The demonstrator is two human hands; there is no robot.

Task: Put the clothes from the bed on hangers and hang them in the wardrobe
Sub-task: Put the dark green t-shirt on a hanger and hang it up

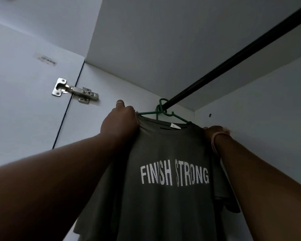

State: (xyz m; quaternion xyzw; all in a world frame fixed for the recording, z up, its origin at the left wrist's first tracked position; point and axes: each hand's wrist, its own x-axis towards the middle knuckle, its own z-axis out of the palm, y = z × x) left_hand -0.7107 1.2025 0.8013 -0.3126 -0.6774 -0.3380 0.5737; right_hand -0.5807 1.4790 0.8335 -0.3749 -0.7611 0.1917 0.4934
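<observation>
We're up inside the wardrobe (163, 40), looking at its white top panel, and there's the grey T-shirt (169, 188) with "FINISH STRONG" printed across the chest, sitting on a green hanger (163, 113). The hanger's hook is looped over the dark rail (233, 56), right at the rail's near end, so the shirt hangs from the rail. Both arms are raised to it. The left hand (119, 122) has its fingers curled round the shirt's shoulder, bunching the fabric where the hanger arm ends, and there's a ring on one finger. Over on the other side, the right hand (213, 130) is at the opposite shoulder, touching the cloth, but its fingers are tucked behind the shirt, so I can't tell whether it's gripping or just resting there; a pink band (215, 141) sits on that wrist. A small white label shows at the collar. Off to the left, a metal hinge (73, 92) joins the open door (24, 101) to the side wall, and a barcode sticker (47, 60) is stuck above it on the door.
</observation>
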